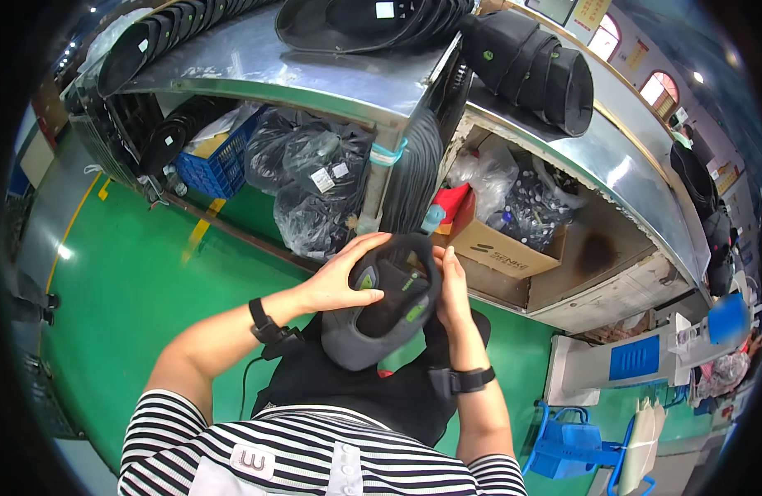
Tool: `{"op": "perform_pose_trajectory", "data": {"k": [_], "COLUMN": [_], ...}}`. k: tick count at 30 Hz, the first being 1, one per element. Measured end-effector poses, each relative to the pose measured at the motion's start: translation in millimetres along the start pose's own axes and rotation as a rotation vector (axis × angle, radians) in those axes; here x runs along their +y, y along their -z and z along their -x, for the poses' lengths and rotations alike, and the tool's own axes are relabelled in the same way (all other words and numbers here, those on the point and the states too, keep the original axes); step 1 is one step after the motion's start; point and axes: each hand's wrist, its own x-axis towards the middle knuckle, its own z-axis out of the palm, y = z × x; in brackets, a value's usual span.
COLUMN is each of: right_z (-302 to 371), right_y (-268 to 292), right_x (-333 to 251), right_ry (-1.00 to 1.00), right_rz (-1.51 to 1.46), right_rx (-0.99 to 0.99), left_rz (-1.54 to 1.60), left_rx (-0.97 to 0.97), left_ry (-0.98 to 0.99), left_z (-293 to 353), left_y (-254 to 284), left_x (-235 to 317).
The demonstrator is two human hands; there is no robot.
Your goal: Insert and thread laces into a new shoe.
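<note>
Above my lap, both hands hold a dark grey and black piece (360,343) by its sides. It is rounded and hollow, with a dark opening in the middle and small green patches; its exact kind I cannot make out. My left hand (341,277) grips the upper left rim, its thumb pointing in across the opening. Along the right rim lies my right hand (453,289), fingers upright and close together, partly hidden by the piece. Each wrist wears a black band.
Ahead, a metal table (315,78) bears stacked black curved pieces (530,70). Beneath it are black plastic bags (311,165) and a blue crate (220,161). A cardboard box (513,252) with bagged items sits on the right shelf. A blue-framed stool or cart (567,446) stands lower right.
</note>
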Motion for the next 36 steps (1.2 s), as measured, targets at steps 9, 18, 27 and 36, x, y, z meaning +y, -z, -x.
{"op": "perform_pose_trajectory", "data": {"k": [9,18,27,36], "right_z": [9.4,-80.6,75.1,159.7], "right_y": [-27.6,-99.5,-49.5,152.2], "right_x": [119.4,-37.6,-21.8,9.5], "right_ry": [0.373,0.981,-0.305,-0.305], "right_rz": [0.948,0.722,0.376,-0.551], "right_rx": [0.134,0.306,-0.544,0.231], "left_rz": [0.258,0.132,1.250,1.282], "left_rx": [0.114,0.013,-0.049,1.341], "left_ry": [0.561,0.530,0.093,0.293], "left_z": [25.3,19.8,-27.3,178.3], "left_y": [-35.2,-31.7,24.1,202.9], "left_x": [-129.9,-130.4,2.9,-96.0]}}
